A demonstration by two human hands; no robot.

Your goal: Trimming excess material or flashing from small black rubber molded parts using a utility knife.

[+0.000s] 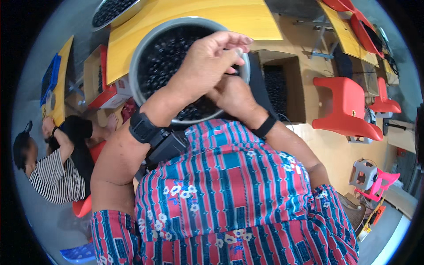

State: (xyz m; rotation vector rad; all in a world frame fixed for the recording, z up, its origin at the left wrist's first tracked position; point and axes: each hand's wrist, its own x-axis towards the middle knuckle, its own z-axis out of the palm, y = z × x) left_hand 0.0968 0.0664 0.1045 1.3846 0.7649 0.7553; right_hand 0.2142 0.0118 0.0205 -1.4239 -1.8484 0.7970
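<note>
A person in a pink-and-blue patterned shirt (225, 176) works with both hands over a metal basin (134, 73) of glossy dark pieces (165, 57), which lie inside it directly before the wearer, between the shirt and a yellow table (247, 20); what supports the basin cannot be seen. The left hand (205, 64), a black watch (143, 128) at its wrist, reaches across the basin with its fingers loosely bent and thumb extended, partly covering the right hand (236, 97). The right, banded in black (265, 127), has its fingers largely hidden beneath the left, so how far it is open cannot be told, nor whether either hand grips a piece. At right, an open carton (295, 88) holds more dark pieces, near a red stool (342, 108) that appears tipped on its side. A second bowl (126, 17) of similar pieces rests at the table's far left. Farther left, a co-worker in a striped top (55, 181) sits with hands (47, 127) near another yellow table (58, 106), which bears a blue tray (54, 73).
</note>
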